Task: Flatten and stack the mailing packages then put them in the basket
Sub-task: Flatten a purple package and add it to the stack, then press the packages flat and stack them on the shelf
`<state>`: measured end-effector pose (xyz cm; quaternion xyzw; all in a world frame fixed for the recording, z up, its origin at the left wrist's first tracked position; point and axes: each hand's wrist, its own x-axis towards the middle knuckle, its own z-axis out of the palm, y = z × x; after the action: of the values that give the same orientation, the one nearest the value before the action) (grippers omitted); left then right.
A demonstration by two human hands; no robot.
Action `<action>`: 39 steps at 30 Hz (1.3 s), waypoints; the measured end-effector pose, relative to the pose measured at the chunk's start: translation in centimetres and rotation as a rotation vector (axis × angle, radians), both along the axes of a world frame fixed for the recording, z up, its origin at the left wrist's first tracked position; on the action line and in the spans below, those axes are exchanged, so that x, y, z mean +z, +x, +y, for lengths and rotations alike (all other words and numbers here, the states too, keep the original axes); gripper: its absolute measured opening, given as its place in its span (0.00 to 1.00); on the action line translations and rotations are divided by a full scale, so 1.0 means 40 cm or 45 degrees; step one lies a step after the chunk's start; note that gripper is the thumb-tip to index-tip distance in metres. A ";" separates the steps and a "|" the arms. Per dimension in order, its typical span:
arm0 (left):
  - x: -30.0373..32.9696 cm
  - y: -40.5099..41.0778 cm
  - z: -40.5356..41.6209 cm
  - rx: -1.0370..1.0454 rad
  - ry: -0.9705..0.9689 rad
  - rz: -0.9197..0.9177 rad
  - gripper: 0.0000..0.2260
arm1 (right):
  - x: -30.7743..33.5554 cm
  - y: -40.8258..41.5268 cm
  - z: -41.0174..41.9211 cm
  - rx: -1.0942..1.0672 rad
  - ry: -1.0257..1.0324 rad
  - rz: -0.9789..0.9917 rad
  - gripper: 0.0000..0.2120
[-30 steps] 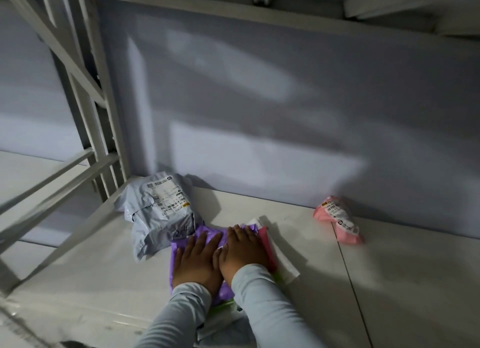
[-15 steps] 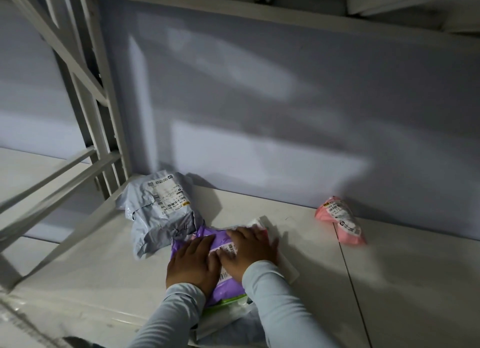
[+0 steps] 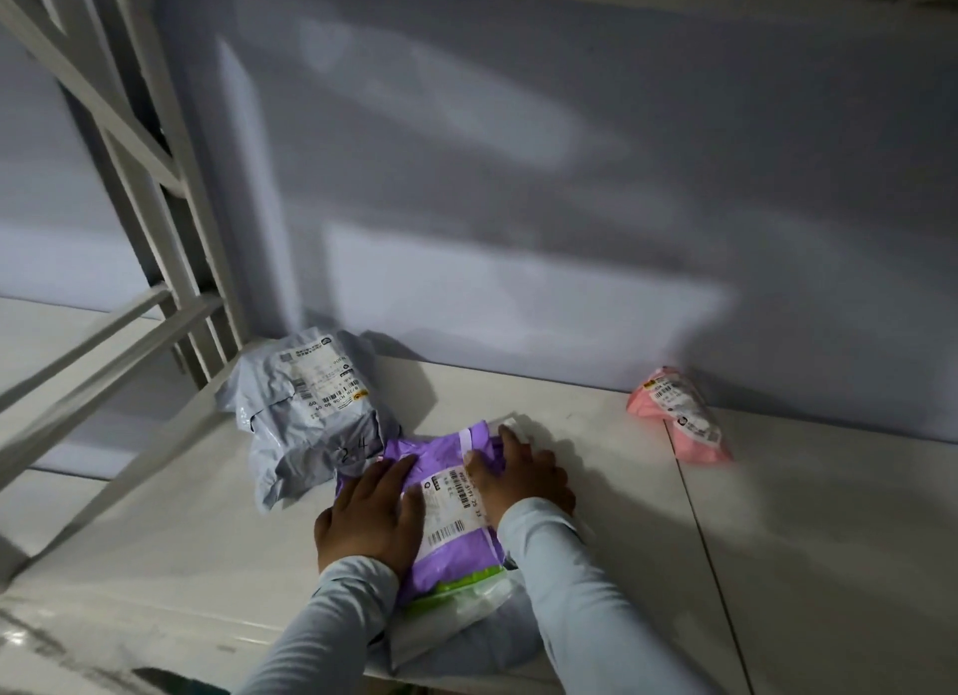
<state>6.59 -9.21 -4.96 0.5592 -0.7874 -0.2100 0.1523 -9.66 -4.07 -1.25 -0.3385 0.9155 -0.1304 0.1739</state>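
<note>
A purple mailing package [image 3: 450,508] with a white label lies on top of a stack on the white shelf [image 3: 171,528]. Under it show a green-edged clear bag [image 3: 456,598] and a grey bag [image 3: 497,648]. My left hand [image 3: 370,518] lies flat on the purple package's left side. My right hand [image 3: 521,474] presses on its right side, fingers spread. A crumpled grey package [image 3: 306,409] sits just behind and left, touching the purple one. A pink package [image 3: 679,414] lies apart at the right, against the wall. No basket is in view.
A grey wall [image 3: 518,202] closes off the back of the shelf. White metal frame bars [image 3: 129,176] rise on the left. A seam [image 3: 700,528] divides the shelf surface to the right of my hands.
My hands have slid apart from the middle of the purple package toward its two sides, uncovering its white label. The other packages have not moved.
</note>
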 end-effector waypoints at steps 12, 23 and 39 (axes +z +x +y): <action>0.064 -0.030 -0.051 -0.093 0.127 -0.181 0.17 | -0.027 -0.187 0.067 -0.200 -0.490 -0.096 0.16; 0.168 -0.226 -0.045 -0.156 -0.106 -0.202 0.14 | -0.021 -0.531 0.213 -0.234 0.143 0.142 0.25; 0.107 -0.308 0.047 -0.264 -0.214 -0.564 0.23 | -0.084 -0.516 0.311 -0.175 -0.461 0.438 0.09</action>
<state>-5.72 -7.32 -0.68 0.4933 -0.8693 -0.0306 -0.0004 -30.32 8.38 -4.63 -0.3184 0.9141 -0.2443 -0.0571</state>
